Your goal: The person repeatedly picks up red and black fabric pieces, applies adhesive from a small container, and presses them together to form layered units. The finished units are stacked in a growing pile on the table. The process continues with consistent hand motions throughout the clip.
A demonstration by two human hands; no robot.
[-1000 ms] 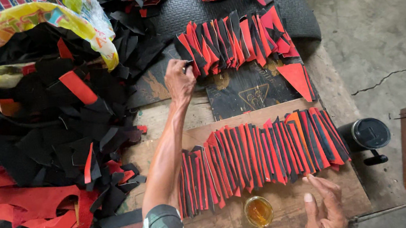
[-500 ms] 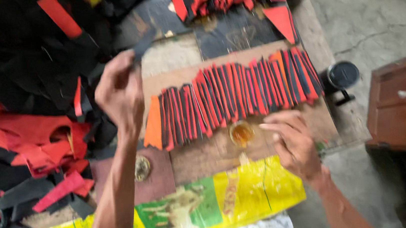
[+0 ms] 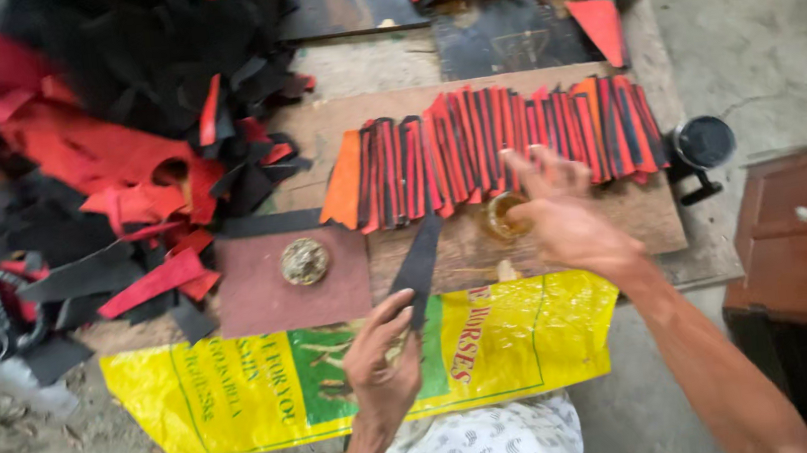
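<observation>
Black strip point(image 3: 418, 267) was pinched in the left hand point(image 3: 382, 359); the right hand point(image 3: 562, 215) spread open above a small jar point(image 3: 502, 214).

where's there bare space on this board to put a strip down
Bare wood lies below the row of red and black strips, right of the right hand. The maroon pad is bare around its metal disc. The scrap pile is crowded.

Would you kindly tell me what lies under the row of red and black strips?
The strips lie overlapping on a wooden board, bare along its near edge. The right hand reaches over a small amber-filled jar there. The wood directly beneath the strips is covered.
</observation>
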